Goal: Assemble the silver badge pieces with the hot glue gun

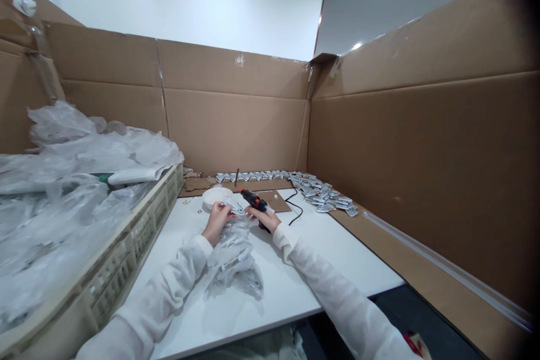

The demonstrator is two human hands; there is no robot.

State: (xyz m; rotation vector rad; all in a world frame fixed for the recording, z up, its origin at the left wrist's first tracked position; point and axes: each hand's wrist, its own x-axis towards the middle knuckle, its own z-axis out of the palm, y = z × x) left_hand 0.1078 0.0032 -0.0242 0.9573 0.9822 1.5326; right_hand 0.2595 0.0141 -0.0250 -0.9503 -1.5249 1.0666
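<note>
Resting on white table [337,259] between cardboard walls [236,124], hands [217,220] [266,219] grip glue gun [254,199], silver piece [236,210].

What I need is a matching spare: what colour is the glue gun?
Black with an orange tip, the glue gun in the right hand; head view.
</note>
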